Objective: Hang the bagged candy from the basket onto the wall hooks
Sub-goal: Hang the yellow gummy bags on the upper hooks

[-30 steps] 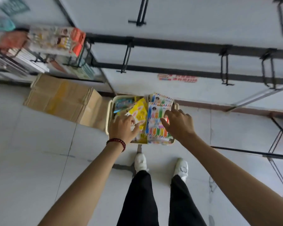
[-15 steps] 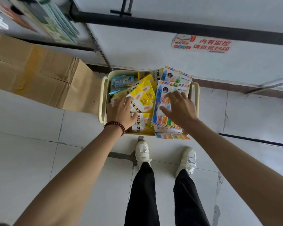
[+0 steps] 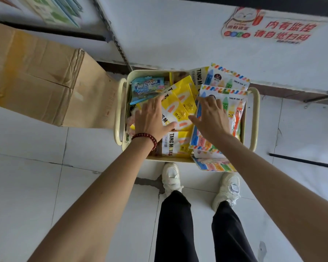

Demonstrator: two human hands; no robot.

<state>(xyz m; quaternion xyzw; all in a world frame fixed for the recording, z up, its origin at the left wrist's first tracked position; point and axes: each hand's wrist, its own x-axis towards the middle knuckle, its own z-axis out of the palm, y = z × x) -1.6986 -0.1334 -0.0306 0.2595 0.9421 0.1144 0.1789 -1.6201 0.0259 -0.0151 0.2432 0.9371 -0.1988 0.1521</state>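
Note:
A cream basket [image 3: 254,118] stands on the floor against the wall, full of bagged candy. Yellow bags [image 3: 184,103] lie in its middle, white bags with crayon prints [image 3: 235,108] on the right, and a blue bag [image 3: 147,86] at the back left. One crayon bag [image 3: 214,165] hangs over the front rim. My left hand [image 3: 151,118] lies flat on the pile, fingers spread, thumb against a yellow bag. My right hand [image 3: 211,118] rests on the top crayon bag with its fingertips near the bag's upper edge and its thumb at the left edge. No wall hooks are in view.
A cardboard box [image 3: 45,76] sits on the floor left of the basket. Packets [image 3: 55,12] hang on a rack at the upper left. The white wall carries a red sticker [image 3: 269,27]. A black rod [image 3: 301,161] lies low at the right. My shoes [image 3: 170,176] stand just before the basket.
The view has dropped closer to the basket and the wall hooks have left the frame. Both hands stay on the bags, and the right hand has slid toward the crayon bag's top edge.

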